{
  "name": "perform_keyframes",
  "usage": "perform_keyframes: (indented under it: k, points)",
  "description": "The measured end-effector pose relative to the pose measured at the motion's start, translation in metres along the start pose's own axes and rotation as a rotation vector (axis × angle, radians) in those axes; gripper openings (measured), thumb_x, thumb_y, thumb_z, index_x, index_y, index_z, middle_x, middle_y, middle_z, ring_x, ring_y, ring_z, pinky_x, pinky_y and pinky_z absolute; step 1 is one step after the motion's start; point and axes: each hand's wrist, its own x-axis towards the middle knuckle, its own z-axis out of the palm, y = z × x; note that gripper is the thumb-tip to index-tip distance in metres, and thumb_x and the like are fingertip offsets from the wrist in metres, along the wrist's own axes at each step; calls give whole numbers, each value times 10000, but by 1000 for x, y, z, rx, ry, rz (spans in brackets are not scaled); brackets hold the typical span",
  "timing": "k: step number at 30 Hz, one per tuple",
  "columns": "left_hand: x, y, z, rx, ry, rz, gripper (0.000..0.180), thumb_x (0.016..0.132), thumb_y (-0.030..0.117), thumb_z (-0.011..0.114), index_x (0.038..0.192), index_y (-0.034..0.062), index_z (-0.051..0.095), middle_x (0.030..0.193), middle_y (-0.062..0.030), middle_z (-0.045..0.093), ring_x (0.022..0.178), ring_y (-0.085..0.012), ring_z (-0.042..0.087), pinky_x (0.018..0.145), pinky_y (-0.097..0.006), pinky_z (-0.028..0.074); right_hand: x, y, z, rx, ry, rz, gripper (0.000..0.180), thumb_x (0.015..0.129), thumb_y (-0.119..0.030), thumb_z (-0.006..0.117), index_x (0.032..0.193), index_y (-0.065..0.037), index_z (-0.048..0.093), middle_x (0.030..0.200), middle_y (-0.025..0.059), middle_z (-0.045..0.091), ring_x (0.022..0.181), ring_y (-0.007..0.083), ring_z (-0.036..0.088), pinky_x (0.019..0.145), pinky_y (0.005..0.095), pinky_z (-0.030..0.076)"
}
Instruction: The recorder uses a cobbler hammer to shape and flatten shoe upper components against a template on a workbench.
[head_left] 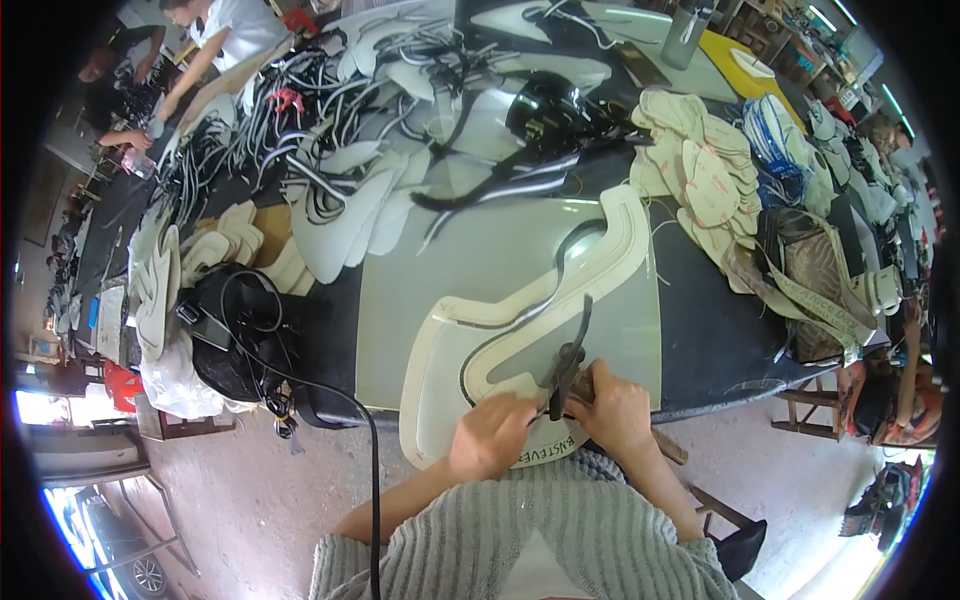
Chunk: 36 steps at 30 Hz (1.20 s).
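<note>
A large cream curved template point(422, 365) with a slot along its shape lies on the grey-green mat point(385, 270) in front of me. A thin dark strip point(562, 262) runs along part of the template and curves away from its edge. In my right hand point(612, 405), closed near the template's near edge, is a dark metal tool point(566, 378) that looks like scissors, its narrow end pointing away from me. My left hand point(493, 432) is closed just beside it over the template. What its fingers pinch is hidden.
White and cream cut pieces point(365, 215) and tangled black-and-white strips point(300, 110) pile up beyond the mat. Cream panels point(708, 165) are stacked at right, near a patterned bag point(815, 270). A black cable point(374, 480) hangs at left. Another person point(225, 30) works at the far left.
</note>
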Motion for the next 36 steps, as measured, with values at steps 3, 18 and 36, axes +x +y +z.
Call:
perform_keyframes:
  k: [3, 18, 36]
  points:
    - [-6, -1, -12, 31, -43, 24, 316, 733, -51, 660, 1039, 2, 602, 934, -136, 694, 771, -312, 701, 636, -352, 587, 3, -2, -3, -103, -36, -78, 498, 801, -470, 752, 907, -56, 496, 680, 121, 657, 618, 336, 673, 536, 437, 518]
    - [176, -101, -200, 705, 884, -183, 306, 924, 123, 675, 1153, -21, 532, 798, -93, 595, 555, -161, 501, 522, -288, 430, 0, -1, 0, -142, 6, -89, 586, 813, -611, 675, 878, -54, 505, 660, 133, 656, 628, 348, 681, 542, 430, 526]
    - [99, -262, -172, 730, 416, -768, 482, 921, 147, 601, 1346, -25, 453, 1215, -290, 606, 1092, -481, 592, 918, -492, 484, 27, 27, -8, 165, 149, -112, 383, 883, -403, 694, 833, -54, 543, 665, 150, 653, 597, 388, 644, 541, 465, 509]
